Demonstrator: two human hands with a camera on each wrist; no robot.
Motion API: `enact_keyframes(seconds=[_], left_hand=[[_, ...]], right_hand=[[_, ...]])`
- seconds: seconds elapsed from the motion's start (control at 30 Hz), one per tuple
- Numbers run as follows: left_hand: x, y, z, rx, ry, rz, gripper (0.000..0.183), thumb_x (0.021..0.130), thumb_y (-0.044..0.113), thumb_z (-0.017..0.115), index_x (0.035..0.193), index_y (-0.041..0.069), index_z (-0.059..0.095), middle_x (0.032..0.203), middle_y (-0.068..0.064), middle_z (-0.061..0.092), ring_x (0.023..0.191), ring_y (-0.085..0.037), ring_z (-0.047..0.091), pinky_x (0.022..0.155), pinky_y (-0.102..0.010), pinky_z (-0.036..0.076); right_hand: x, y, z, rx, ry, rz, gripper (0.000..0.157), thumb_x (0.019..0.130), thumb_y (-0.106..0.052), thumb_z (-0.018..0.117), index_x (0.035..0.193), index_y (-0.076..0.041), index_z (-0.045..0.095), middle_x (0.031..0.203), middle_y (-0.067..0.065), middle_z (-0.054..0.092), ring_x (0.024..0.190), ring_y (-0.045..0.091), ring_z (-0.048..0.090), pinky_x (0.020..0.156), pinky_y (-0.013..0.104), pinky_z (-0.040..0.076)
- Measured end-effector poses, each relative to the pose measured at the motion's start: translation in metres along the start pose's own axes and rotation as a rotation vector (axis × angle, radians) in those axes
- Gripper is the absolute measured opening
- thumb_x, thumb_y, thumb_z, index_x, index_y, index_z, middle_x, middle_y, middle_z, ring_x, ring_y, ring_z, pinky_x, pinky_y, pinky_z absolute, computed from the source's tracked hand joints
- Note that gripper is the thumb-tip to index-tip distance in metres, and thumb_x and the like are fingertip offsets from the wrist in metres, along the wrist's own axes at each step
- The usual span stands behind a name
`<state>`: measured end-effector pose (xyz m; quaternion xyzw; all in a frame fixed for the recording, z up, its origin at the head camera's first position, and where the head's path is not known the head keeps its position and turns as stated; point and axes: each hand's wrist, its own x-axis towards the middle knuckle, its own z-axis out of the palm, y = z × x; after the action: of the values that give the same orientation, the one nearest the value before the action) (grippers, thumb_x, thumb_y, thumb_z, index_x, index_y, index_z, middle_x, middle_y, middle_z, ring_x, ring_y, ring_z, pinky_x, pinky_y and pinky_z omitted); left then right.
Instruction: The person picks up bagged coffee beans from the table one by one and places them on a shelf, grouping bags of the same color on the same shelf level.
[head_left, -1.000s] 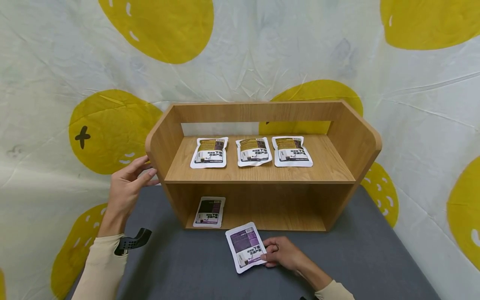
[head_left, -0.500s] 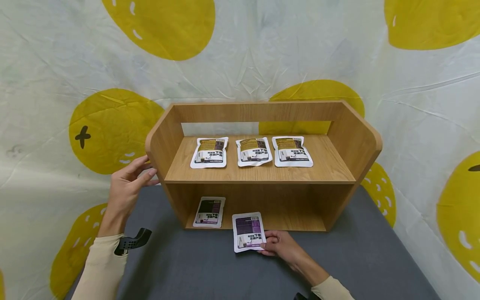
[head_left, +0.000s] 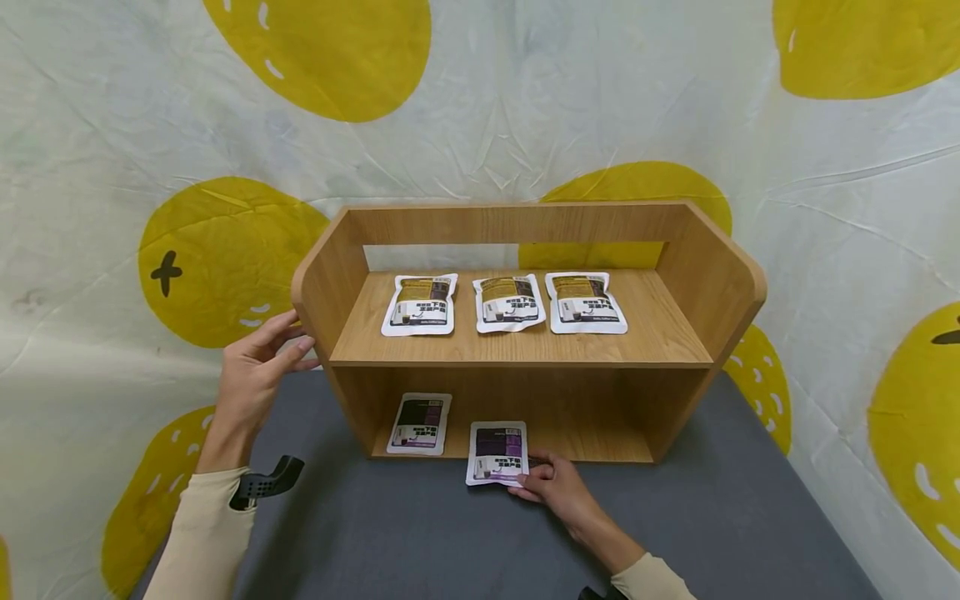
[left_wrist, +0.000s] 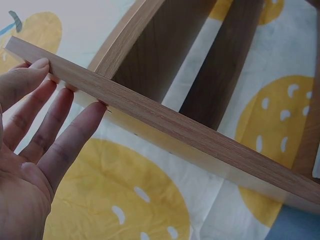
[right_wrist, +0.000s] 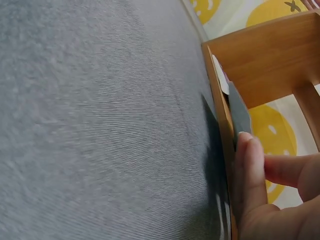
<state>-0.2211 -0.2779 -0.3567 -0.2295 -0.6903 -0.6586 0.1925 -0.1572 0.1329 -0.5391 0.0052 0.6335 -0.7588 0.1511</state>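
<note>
A wooden two-tier shelf (head_left: 517, 364) stands on the grey cloth. At its left side panel (left_wrist: 150, 107), the fingertips of my left hand (head_left: 255, 375) touch the outer face, with the thumb resting at the front edge. My right hand (head_left: 558, 490) pinches the lower right corner of a white-bordered pouch (head_left: 498, 454) with a dark purple label. This pouch overlaps the lower tier's front edge in the head view. In the right wrist view, thumb and fingers (right_wrist: 252, 165) grip its grey back. Another purple-labelled pouch (head_left: 419, 424) lies at the left of the lower tier.
On the upper tier lie three yellow-labelled pouches: left (head_left: 420, 305), middle (head_left: 509, 303) and right (head_left: 586, 302). The right side panel (head_left: 712, 283) bounds the shelf. A patterned cloth (head_left: 480, 100) hangs behind it, and grey cloth (head_left: 420, 533) spreads in front.
My right hand has carried the pouch forward from over the grey cloth to the lower tier's front edge, and the tilted pouch has turned straighter. My left hand has stayed in place.
</note>
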Motion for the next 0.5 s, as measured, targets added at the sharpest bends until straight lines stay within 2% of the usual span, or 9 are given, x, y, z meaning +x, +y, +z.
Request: enact_keyframes(seconds=[0.17,0.33,0.5], left_hand=[[-0.0001,0.0002,0.0002,-0.011,-0.002,0.005,0.045,0.094,-0.012,0.061,0.139,-0.009,0.056,0.129,-0.003,0.068,0.111,-0.017,0.068,0.075,-0.034,0.064],[-0.0001,0.0003,0.0006,-0.007,0.000,0.009,0.045,0.094,-0.012,0.061,0.139,-0.009,0.057,0.129,-0.003,0.068,0.111,-0.017,0.068,0.074,-0.033,0.064],[-0.0001,0.0000,0.0005,-0.004,0.001,0.010,0.045,0.094,-0.012,0.061,0.139,-0.008,0.057,0.129,-0.003,0.068,0.110,-0.017,0.068,0.074,-0.033,0.064]], right_hand=[[-0.0017,0.0014,0.0050,0.008,0.067,-0.041,0.050,0.092,0.017,0.057,0.137,0.017,0.034,0.098,0.026,0.064,0.086,0.033,0.075,0.085,0.034,0.064],[-0.0038,0.0005,0.0056,0.024,0.063,-0.054,0.032,0.092,0.016,0.058,0.121,0.021,0.045,0.090,0.019,0.065,0.084,0.030,0.076,0.084,0.032,0.064],[-0.0055,0.0006,0.0044,0.020,0.027,-0.028,0.027,0.094,0.014,0.057,0.119,0.023,0.052,0.090,0.013,0.068,0.085,0.024,0.076,0.085,0.030,0.063]])
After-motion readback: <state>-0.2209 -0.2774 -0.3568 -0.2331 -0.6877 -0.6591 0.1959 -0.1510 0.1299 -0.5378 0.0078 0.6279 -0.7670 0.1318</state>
